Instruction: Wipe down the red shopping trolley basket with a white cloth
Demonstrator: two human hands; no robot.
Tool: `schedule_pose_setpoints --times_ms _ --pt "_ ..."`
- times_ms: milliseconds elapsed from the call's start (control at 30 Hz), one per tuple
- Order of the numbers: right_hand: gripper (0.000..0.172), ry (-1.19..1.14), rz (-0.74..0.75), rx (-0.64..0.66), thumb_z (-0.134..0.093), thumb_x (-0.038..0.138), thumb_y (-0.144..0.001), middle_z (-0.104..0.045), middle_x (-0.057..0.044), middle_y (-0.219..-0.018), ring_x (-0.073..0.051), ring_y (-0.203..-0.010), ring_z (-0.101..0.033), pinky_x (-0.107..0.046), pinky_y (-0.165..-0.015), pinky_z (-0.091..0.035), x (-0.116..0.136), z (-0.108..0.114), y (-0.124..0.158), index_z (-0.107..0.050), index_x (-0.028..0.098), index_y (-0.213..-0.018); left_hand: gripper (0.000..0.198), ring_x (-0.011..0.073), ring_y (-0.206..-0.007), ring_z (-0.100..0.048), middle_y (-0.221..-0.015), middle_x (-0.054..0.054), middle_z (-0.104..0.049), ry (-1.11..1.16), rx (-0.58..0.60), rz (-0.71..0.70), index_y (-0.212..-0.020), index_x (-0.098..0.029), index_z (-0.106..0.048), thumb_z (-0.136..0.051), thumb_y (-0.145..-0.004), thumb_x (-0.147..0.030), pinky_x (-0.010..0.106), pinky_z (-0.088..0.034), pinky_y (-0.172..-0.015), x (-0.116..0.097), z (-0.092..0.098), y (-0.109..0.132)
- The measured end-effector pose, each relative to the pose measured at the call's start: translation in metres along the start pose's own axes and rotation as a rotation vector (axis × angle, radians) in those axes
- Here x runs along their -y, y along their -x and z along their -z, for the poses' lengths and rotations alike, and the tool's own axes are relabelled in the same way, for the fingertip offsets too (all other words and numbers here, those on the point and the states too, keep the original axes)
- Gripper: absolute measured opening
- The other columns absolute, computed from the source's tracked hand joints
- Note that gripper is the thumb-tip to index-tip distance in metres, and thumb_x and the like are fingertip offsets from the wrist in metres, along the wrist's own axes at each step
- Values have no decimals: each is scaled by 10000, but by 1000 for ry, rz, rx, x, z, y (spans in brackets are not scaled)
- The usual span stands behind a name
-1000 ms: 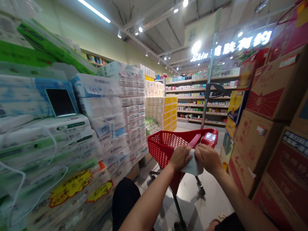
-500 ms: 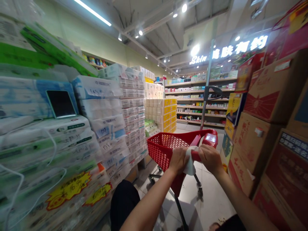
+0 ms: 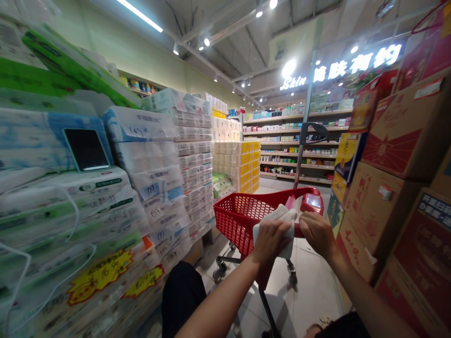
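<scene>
Left hand (image 3: 272,238) grasps a white cloth (image 3: 283,214); right hand (image 3: 316,231) clasps the handle (image 3: 298,230) of the red cart (image 3: 232,217). Tissue packs (image 3: 150,149) crowd frame left, cartons (image 3: 369,199) the right.

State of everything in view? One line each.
Left hand: curled over the cloth
Right hand: closed on the handle
Cloth: bunched under left hand
Cart: upright on wheels
Phone: leaning, screen dark
Sign: lit
Strip light: on
Packs: stacked
Cartons: stacked
</scene>
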State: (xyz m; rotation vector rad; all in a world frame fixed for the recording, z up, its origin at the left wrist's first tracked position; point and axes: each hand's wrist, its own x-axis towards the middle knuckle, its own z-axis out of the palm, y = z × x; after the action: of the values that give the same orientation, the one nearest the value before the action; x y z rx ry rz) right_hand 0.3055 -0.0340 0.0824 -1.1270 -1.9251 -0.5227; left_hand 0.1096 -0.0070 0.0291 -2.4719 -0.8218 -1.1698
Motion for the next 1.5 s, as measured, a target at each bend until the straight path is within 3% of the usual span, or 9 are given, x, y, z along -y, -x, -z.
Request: schedule_pose_setpoints --times_ms 133,300,533,700,967,1133,1233,1367,1500 --pt "297 22 -17 -6 -371 234 -912 -553 -33 -716 -164 -716 -495 -304 -717 -358 -3 1 1 -539 198 -669 470 274 -1262 -389 -1338 76 -502 34 11 4 -1395 -242 -397 -388 -970 -443 490 -232 -1108 -7 -5 -14" --pt "301 12 -26 3 -368 227 -905 -558 -36 -713 -166 -713 -499 -303 -713 -364 -2 3 2 -535 202 -656 420 238 -1116 -507 -1221 80 -567 101 95 -47 -1313 -212 -467 -321 -987 -432 405 -371 -998 -7 -12 -35" --pt "283 -27 -12 34 -363 236 -910 -552 -37 -739 -168 -729 -497 -308 -732 -370 -8 8 5 -518 201 -676 504 232 -1190 -462 -1315 83 -511 64 145 -93 -1406 -194 -342 -357 -979 -461 384 -352 -1038 39 -16 -7" --pt "304 -31 -20 45 -347 248 -921 -563 -32 -728 -162 -714 -509 -300 -717 -371 -10 10 5 -523 203 -677 421 220 -1107 -500 -1212 78 -550 68 168 -18 -1341 -197 -405 -405 -973 -400 376 -398 -972 60 -18 5" --pt "331 213 -57 205 -412 296 -930 -625 -24 -759 -151 -743 -560 -285 -676 -356 -5 20 -5 -566 207 -651 340 219 -965 -552 -1030 72 -592 65 157 73 -1152 -186 -531 -374 -978 -432 362 -432 -867 46 -23 -6" --pt "334 463 -94 311 -447 288 -917 -637 -78 -700 -174 -613 -569 -294 -556 -277 22 6 -11 -629 182 -658 352 209 -923 -569 -985 63 -611 84 143 96 -1087 -193 -561 -342 -985 -449 348 -442 -829 23 -27 -14" --pt "345 524 -144 295 -430 279 -925 -648 -99 -707 -166 -564 -563 -284 -555 -244 30 -3 -8 -647 161 -683 350 200 -949 -571 -1002 56 -616 114 134 85 -1145 -202 -540 -334 -992 -440 337 -442 -848 14 -33 -13" --pt "383 538 -109 202 -421 313 -932 -635 -92 -677 -170 -602 -569 -303 -560 -203 19 -1 2 -618 156 -643 337 200 -962 -565 -1037 51 -608 84 169 62 -1158 -206 -521 -330 -996 -431 340 -436 -867 25 -35 2" --pt "381 567 -69 138 -427 302 -920 -618 -70 -647 -159 -575 -530 -315 -569 -185 6 3 9 -588 168 -602 269 209 -938 -560 -1014 56 -604 -50 211 142 -1072 -193 -538 -370 -989 -386 353 -426 -847 57 -27 32"
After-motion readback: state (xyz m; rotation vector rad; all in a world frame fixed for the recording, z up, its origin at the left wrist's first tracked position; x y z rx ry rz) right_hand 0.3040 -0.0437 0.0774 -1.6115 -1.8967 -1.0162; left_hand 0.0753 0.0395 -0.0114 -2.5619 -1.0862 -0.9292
